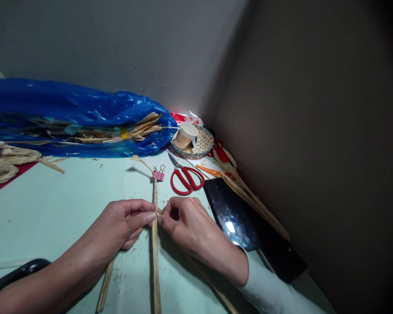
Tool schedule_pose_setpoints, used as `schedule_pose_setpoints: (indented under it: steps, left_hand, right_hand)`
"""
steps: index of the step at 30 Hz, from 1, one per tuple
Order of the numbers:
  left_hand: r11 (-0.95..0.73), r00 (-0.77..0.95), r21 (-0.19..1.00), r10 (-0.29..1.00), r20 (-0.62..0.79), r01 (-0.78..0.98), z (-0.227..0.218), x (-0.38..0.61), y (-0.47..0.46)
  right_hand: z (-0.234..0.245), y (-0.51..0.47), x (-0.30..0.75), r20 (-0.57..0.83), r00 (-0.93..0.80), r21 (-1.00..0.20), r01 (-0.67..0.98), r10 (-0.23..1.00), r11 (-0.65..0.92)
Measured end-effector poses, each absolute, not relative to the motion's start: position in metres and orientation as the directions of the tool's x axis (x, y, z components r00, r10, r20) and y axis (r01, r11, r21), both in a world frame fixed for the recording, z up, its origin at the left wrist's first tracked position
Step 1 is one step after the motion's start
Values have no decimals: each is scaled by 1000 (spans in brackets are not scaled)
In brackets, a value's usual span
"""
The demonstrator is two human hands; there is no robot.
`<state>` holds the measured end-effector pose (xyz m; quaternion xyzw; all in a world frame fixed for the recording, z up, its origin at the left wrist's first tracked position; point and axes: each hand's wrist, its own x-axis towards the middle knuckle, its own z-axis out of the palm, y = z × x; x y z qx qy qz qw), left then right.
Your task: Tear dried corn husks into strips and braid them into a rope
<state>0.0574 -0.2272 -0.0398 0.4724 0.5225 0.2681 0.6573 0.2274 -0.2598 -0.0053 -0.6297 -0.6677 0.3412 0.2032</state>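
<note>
A thin braid of dry straw-coloured strands (pixel 156 192) runs down the table from a pink binder clip (pixel 159 175). Where the braid parts into loose strands, my left hand (pixel 127 220) pinches it from the left between thumb and fingers. From the right, my right hand (pixel 183 220) is closed at the same spot, its fingertips on a strand. One long strand (pixel 155 270) hangs straight toward me between the hands. Another strand (pixel 105 283) comes out below my left hand, and a third (pixel 221 296) passes under my right forearm.
Red-handled scissors (pixel 187 179) lie beyond my right hand. Beside them are a dark glossy tablet-like slab (pixel 229 213), an orange-handled tool (pixel 209 171) and more strands (pixel 255 200). A woven basket (pixel 205 141) holds a paper cup (pixel 187 133). Behind, a blue plastic bag (pixel 85 102) contains dry fibre bundles; braided coils (pixel 9 159) sit left.
</note>
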Motion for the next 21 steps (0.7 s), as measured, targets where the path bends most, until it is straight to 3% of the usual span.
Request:
schedule_pose_setpoints:
  steps: [9, 15, 21]
  left_hand:
    - [330, 276, 902, 872, -405, 280, -19, 61, -234]
    - [303, 318, 920, 872, -373, 247, -19, 63, -233]
    - [257, 307, 929, 891, -334, 266, -27, 60, -231]
  right_hand:
    - [-6, -265, 237, -93, -268, -790, 606, 959, 93]
    - [-8, -259, 243, -132, -349, -866, 496, 928, 64]
    - [0, -257, 250, -198, -332, -838, 546, 922, 17]
